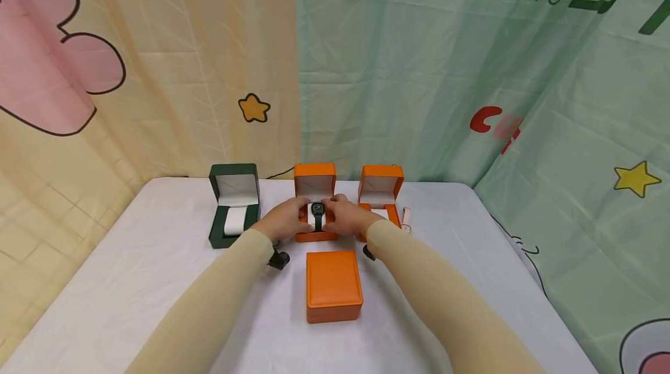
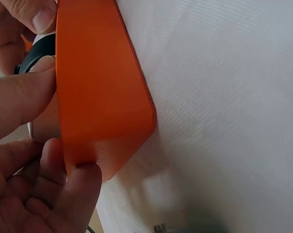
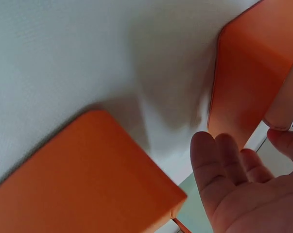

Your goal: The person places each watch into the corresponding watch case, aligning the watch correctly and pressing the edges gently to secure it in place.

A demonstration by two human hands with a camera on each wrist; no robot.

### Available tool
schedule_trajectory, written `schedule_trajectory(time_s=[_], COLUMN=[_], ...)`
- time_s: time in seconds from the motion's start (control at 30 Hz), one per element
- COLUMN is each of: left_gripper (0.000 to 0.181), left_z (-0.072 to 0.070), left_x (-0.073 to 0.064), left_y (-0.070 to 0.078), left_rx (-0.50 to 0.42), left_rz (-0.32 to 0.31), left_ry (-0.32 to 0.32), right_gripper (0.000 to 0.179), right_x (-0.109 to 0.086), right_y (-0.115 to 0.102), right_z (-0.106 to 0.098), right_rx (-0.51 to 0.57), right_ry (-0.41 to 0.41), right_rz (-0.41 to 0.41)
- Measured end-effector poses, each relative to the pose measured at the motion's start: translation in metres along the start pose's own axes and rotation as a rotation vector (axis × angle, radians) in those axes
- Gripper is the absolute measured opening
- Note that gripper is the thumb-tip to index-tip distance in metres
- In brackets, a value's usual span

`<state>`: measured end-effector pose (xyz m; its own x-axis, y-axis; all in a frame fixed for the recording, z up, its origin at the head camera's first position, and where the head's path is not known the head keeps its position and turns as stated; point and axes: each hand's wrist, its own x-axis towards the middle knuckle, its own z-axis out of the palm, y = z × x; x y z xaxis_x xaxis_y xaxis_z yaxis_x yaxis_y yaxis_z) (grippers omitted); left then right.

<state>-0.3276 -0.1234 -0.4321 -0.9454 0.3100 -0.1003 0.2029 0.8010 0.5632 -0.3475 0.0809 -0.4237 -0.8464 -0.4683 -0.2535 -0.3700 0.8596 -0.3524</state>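
Note:
A watch [image 1: 317, 209] with a dark face and black strap sits round a white cushion [image 1: 311, 221] in the middle open orange box [image 1: 316, 237]. My left hand [image 1: 285, 218] grips the cushion's left end. In the left wrist view its thumb lies by the black strap [image 2: 43, 48], and lower fingertips touch the orange side wall [image 2: 100, 82]. From the right, my right hand [image 1: 348, 215] holds the cushion's other end. The right wrist view shows its outer fingers [image 3: 204, 158] stretched out beside the box [image 3: 248, 82].
Nearer me lies a closed orange box [image 1: 334, 284]. To the left is an open green box [image 1: 216, 240] with a white cushion [image 1: 235, 221]; on the right stands another open orange box [image 1: 381, 181]. A pale pink strap [image 1: 406, 215] lies beside it. Curtains [image 1: 366, 71] hang behind the table.

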Motion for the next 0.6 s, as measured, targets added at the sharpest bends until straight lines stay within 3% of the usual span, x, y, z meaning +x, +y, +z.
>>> schedule_trajectory(time_s=[0.27, 0.6], left_gripper=[0.071, 0.076], left_z=[0.0018, 0.0025], left_x=[-0.0005, -0.0015], left_y=[0.0028, 0.0024], left_rx=[0.021, 0.005], left_rz=[-0.009, -0.082], left_ry=[0.008, -0.015], right_gripper=[0.076, 0.074], right_x=[0.0002, 0.0022], right_y=[0.0012, 0.0037], right_z=[0.0035, 0.0024], right_rx=[0.011, 0.034], right_ry=[0.025, -0.01], right_rz=[0.017, 0.003])
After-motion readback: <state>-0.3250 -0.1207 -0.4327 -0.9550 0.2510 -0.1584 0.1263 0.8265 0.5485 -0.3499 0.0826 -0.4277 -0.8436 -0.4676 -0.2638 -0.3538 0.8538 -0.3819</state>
